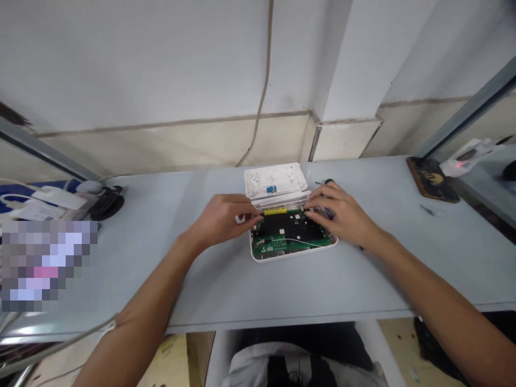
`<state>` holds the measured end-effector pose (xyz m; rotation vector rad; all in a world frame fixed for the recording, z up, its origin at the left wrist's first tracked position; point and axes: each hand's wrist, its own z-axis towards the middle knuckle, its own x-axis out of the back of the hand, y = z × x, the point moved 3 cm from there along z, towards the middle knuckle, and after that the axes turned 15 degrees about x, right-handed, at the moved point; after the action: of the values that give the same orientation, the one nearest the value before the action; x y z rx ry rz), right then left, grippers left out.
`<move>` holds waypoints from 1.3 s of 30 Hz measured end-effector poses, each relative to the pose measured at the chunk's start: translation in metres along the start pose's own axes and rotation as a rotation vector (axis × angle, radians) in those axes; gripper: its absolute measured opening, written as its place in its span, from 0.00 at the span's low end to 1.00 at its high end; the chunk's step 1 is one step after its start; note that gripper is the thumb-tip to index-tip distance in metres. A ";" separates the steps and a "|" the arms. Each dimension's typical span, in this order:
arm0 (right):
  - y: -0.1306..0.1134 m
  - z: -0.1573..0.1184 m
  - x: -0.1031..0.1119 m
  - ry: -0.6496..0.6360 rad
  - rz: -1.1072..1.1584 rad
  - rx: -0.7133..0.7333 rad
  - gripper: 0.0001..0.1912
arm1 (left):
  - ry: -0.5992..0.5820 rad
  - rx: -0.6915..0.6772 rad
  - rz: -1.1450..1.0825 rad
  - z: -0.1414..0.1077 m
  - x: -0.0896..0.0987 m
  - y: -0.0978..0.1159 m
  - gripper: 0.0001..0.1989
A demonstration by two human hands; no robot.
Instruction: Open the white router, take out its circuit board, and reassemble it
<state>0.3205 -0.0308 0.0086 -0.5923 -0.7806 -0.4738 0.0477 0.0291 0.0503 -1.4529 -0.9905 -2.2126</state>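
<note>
The green circuit board (288, 231) lies flat in the lower half of a white plastic casing (292, 255), in the middle of the pale table (161, 269). Its dark upper face carries a yellow strip (275, 210) along the far edge, and a thin white wire (306, 243) runs across the near part. The casing's other half (274, 180) lies just beyond the board, its inner side up and a blue connector (271, 188) showing, probably so that both halves stay open to your fingers.

Your left hand (223, 217) comes in from the board's left, with thumb and fingers drawn close together at the end of the yellow strip. Your right hand (342, 215) comes in from the right, its fingers curled down over the far right corner, around a dark object (322, 212). You cannot tell from this view whether either hand is clamped on anything. Working from both sides seems to keep the middle of the board in view.

A small dark tool (328, 181) lies just beyond your right hand. Well right of the board sit a brown mat (433, 180) and a white packet (465, 157); well left of it is a black coil (107, 203).
</note>
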 end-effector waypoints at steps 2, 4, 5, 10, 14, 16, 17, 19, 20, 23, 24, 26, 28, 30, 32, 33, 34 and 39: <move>0.001 0.000 -0.007 -0.029 0.008 -0.013 0.08 | -0.138 0.001 -0.015 -0.002 -0.005 0.006 0.12; 0.002 0.000 -0.012 -0.036 0.016 -0.035 0.08 | -0.253 0.026 -0.014 -0.003 -0.008 0.010 0.12; 0.002 0.000 -0.013 -0.036 0.013 -0.048 0.07 | -0.287 0.040 -0.014 -0.004 -0.008 0.012 0.12; 0.007 -0.005 -0.012 -0.049 -0.017 -0.061 0.08 | -0.335 0.066 -0.015 -0.006 -0.011 0.018 0.12; 0.009 -0.011 -0.011 -0.045 -0.069 -0.013 0.11 | -0.323 0.060 0.083 -0.010 -0.014 0.027 0.12; 0.010 -0.015 -0.011 -0.031 -0.103 0.001 0.12 | -0.239 0.007 0.179 -0.012 -0.017 0.034 0.14; 0.011 -0.018 -0.012 -0.031 -0.111 0.006 0.12 | -0.175 -0.031 0.242 -0.012 -0.020 0.037 0.17; 0.014 -0.022 -0.013 -0.036 -0.113 0.021 0.12 | -0.043 -0.114 0.370 -0.013 -0.027 0.043 0.21; 0.015 -0.023 -0.013 -0.044 -0.113 0.034 0.13 | 0.005 -0.148 0.430 -0.014 -0.032 0.046 0.21; 0.016 -0.024 -0.013 -0.068 -0.127 0.067 0.13 | 0.124 -0.216 0.559 -0.015 -0.047 0.059 0.16; 0.016 -0.023 -0.013 -0.074 -0.128 0.071 0.13 | 0.161 -0.247 0.581 -0.016 -0.051 0.065 0.15; 0.015 -0.022 -0.012 -0.069 -0.111 0.062 0.13 | 0.224 -0.338 0.599 -0.020 -0.057 0.079 0.14; 0.013 -0.020 -0.011 -0.059 -0.081 0.042 0.13 | 0.244 -0.427 0.590 -0.025 -0.063 0.091 0.14; 0.012 -0.019 -0.010 -0.055 -0.064 0.023 0.12 | 0.231 -0.484 0.569 -0.029 -0.067 0.099 0.14; 0.012 -0.018 -0.010 -0.059 -0.069 0.015 0.12 | 0.237 -0.517 0.549 -0.031 -0.068 0.104 0.13; 0.012 -0.018 -0.010 -0.059 -0.074 0.013 0.12 | 0.250 -0.532 0.543 -0.033 -0.069 0.106 0.12; 0.012 -0.018 -0.010 -0.060 -0.077 0.012 0.12 | 0.267 -0.550 0.536 -0.034 -0.069 0.108 0.12; 0.011 -0.019 -0.009 -0.074 -0.067 -0.005 0.11 | 0.284 -0.651 0.503 -0.039 -0.077 0.118 0.13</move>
<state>0.3310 -0.0333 -0.0128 -0.5928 -0.8722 -0.5180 0.1247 -0.0901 0.0159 -1.3507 0.2083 -2.3302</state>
